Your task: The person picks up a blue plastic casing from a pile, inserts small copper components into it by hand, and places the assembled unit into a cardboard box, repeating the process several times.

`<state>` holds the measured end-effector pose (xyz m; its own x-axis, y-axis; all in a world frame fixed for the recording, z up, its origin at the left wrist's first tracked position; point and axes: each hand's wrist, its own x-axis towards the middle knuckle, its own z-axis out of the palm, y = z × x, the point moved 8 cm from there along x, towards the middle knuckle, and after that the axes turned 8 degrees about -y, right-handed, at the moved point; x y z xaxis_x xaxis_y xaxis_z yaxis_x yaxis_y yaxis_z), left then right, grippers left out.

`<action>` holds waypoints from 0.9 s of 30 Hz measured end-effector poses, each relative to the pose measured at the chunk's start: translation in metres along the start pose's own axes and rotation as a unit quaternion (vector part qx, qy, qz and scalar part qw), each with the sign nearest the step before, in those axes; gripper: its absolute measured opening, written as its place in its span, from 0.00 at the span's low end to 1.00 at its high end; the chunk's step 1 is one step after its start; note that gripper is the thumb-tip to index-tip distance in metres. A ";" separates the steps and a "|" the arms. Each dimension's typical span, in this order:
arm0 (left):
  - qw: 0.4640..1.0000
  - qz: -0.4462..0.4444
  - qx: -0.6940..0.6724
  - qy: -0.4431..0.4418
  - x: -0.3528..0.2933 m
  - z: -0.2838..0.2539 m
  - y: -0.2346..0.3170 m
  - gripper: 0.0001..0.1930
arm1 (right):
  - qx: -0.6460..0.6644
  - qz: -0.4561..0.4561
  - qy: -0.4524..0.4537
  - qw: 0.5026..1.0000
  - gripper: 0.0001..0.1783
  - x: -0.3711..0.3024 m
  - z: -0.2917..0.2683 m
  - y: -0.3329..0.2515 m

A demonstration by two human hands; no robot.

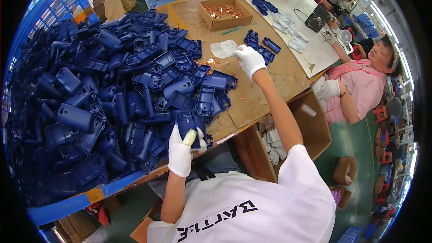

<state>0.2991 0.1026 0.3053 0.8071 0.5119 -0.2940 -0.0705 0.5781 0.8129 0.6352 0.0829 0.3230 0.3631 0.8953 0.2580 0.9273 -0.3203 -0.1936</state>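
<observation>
a person in a white shirt leans over a desk (252, 103), both hands in white gloves. the left hand (182, 150) grips a dark blue plastic housing (188, 126) at the desk's near edge, fingers wrapped around its lower end. the right hand (249, 59) reaches far out, fingers curled down onto a bare brown patch of the desk beside a scatter of small copper parts (206, 62); whether it pinches anything cannot be made out. a huge heap of blue housings (99, 99) fills the desk's left half up to the edge, leaving open room only on the right. an open cardboard box (223, 12) of copper parts sits beyond. another box (310, 126) below the desk's right edge is partly hidden by the right arm.
</observation>
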 end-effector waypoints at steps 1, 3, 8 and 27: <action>1.000 0.000 -0.001 0.025 -0.003 -0.001 0.001 0.09 | -0.034 -0.002 -0.021 0.999 0.12 0.006 0.016 0.011; 1.000 0.006 0.009 -0.003 -0.010 -0.015 -0.007 0.08 | -0.001 -0.045 -0.045 0.998 0.14 0.009 0.036 0.001; 0.999 0.006 0.032 -0.014 -0.032 -0.023 -0.017 0.09 | -0.070 -0.049 -0.092 0.992 0.11 0.012 0.058 -0.007; 0.886 0.189 0.374 0.199 -0.030 -0.026 0.020 0.24 | 0.387 -0.093 0.032 0.917 0.09 -0.093 -0.026 -0.242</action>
<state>0.2581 0.1157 0.3172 0.5276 0.8486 0.0380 0.2353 -0.1890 0.9534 0.3791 0.0695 0.3710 0.2326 0.8842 0.4050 0.6413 0.1737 -0.7474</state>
